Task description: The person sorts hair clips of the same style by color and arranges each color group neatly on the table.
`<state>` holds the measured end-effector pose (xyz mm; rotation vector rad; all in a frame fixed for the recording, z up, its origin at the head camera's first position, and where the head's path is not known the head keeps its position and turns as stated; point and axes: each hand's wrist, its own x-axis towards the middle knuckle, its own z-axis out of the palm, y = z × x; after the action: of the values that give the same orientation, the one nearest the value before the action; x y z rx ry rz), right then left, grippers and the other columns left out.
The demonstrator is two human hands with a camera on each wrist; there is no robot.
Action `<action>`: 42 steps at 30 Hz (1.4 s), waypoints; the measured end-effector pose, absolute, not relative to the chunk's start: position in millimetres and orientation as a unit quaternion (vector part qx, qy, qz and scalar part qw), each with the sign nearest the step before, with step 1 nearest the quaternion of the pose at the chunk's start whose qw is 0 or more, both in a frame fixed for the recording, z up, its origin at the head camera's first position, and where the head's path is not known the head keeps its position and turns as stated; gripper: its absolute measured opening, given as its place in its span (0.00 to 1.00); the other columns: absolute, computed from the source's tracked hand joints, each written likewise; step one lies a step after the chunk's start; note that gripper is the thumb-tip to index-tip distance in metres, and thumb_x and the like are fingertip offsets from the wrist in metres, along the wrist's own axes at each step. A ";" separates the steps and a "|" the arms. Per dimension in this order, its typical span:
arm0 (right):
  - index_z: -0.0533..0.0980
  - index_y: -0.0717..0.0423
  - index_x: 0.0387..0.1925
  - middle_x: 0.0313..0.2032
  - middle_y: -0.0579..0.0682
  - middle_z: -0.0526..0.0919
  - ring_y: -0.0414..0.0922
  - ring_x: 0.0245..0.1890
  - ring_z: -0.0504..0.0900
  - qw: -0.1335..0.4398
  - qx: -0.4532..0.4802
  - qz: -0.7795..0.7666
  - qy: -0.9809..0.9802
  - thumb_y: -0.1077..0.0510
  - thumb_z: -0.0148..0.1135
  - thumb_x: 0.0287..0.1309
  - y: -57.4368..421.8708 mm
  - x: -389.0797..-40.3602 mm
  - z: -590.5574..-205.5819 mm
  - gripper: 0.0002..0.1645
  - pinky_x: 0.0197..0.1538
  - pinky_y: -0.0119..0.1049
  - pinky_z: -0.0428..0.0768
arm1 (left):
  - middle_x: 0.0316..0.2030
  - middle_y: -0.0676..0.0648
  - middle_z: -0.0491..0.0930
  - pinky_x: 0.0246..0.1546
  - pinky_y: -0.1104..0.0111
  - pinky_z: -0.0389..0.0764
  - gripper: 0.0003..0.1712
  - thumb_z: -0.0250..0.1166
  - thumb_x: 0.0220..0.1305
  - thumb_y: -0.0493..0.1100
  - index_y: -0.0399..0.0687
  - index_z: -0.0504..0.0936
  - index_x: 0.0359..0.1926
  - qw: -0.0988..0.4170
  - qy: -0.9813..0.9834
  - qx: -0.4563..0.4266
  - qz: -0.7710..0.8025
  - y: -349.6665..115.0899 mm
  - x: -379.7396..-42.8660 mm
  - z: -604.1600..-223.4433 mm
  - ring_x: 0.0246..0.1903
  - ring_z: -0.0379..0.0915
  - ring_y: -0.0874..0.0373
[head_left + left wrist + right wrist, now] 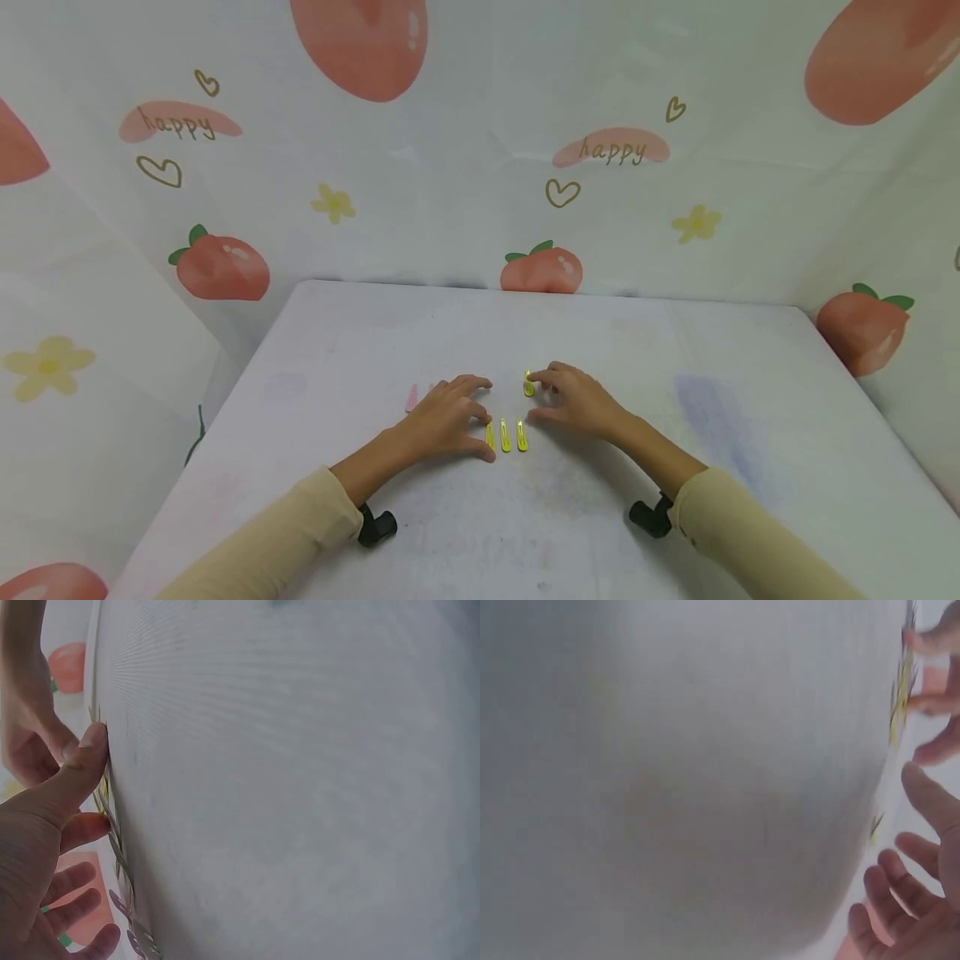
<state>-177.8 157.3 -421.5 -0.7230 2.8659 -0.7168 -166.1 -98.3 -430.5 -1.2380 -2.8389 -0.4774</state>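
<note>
Several yellow snap hair clips lie on the white table. Three stand in a row in the head view: the leftmost yellow hair clip point(490, 435), a middle clip point(506, 436) and a right clip point(522, 437). My left hand point(444, 419) spans the leftmost one, its thumb at the near end and index finger at the far end. Farther back lies another yellow clip point(528, 385); my right hand point(581, 402) hovers beside it, index fingertip at its edge, fingers loosely bent. Pink hair clips point(412, 398) lie left, partly hidden behind my left hand.
The table point(315, 517) runs back to a white cloth point(450, 167) printed with peaches. A black wrist camera point(377, 527) sits at the left cuff and another black camera point(651, 517) at the right cuff. A thin dark cable point(197, 433) hangs by the left edge.
</note>
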 end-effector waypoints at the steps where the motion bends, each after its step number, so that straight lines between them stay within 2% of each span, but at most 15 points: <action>1: 0.79 0.55 0.58 0.40 0.46 0.79 0.44 0.42 0.76 0.044 -0.233 -0.231 0.944 0.47 0.77 0.51 157.7 -181.6 -422.5 0.33 0.46 0.41 0.79 | 0.62 0.44 0.75 0.55 0.48 0.74 0.30 0.76 0.44 0.67 0.51 0.91 0.41 0.004 -0.906 -0.395 -0.151 -98.4 -166.1 -430.7 0.65 0.64 0.50; 4: 0.77 0.56 0.62 0.45 0.49 0.80 0.47 0.47 0.77 0.043 -0.219 -0.222 0.949 0.47 0.76 0.52 157.8 -191.6 -424.7 0.37 0.53 0.46 0.79 | 0.62 0.44 0.75 0.56 0.46 0.73 0.30 0.76 0.44 0.67 0.52 0.91 0.41 0.004 -0.906 -0.395 -0.151 -98.4 -165.8 -431.1 0.65 0.64 0.49; 7: 0.76 0.56 0.62 0.47 0.51 0.80 0.49 0.49 0.77 0.055 -0.216 -0.214 0.951 0.47 0.76 0.52 156.2 -199.2 -425.6 0.38 0.56 0.47 0.78 | 0.62 0.44 0.75 0.56 0.47 0.74 0.30 0.76 0.44 0.68 0.51 0.91 0.41 0.002 -0.905 -0.397 -0.153 -98.1 -165.4 -431.0 0.65 0.65 0.49; 15: 0.82 0.55 0.54 0.44 0.51 0.79 0.47 0.44 0.76 0.071 -0.214 -0.209 0.952 0.47 0.77 0.51 150.8 -208.6 -425.3 0.30 0.51 0.44 0.78 | 0.62 0.44 0.74 0.57 0.45 0.72 0.30 0.76 0.44 0.68 0.52 0.91 0.41 -0.003 -0.907 -0.394 -0.148 -97.3 -165.2 -429.9 0.65 0.64 0.50; 33: 0.83 0.55 0.53 0.43 0.49 0.80 0.46 0.45 0.76 0.082 -0.219 -0.229 0.945 0.48 0.78 0.50 155.8 -209.5 -425.3 0.29 0.53 0.44 0.78 | 0.62 0.45 0.75 0.55 0.52 0.74 0.30 0.76 0.44 0.68 0.52 0.91 0.41 0.003 -0.908 -0.394 -0.141 -97.7 -165.5 -429.7 0.65 0.64 0.51; 42: 0.83 0.57 0.52 0.43 0.49 0.80 0.46 0.45 0.76 0.086 -0.234 -0.225 0.942 0.49 0.78 0.50 158.0 -208.4 -423.7 0.29 0.52 0.43 0.78 | 0.62 0.45 0.74 0.56 0.48 0.73 0.30 0.76 0.44 0.68 0.52 0.91 0.41 0.000 -0.909 -0.391 -0.144 -98.1 -165.3 -429.2 0.65 0.64 0.51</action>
<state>-208.4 158.0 -423.7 -0.6967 2.8062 -0.6716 -165.3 -98.1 -429.2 -1.2289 -2.8556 -0.4529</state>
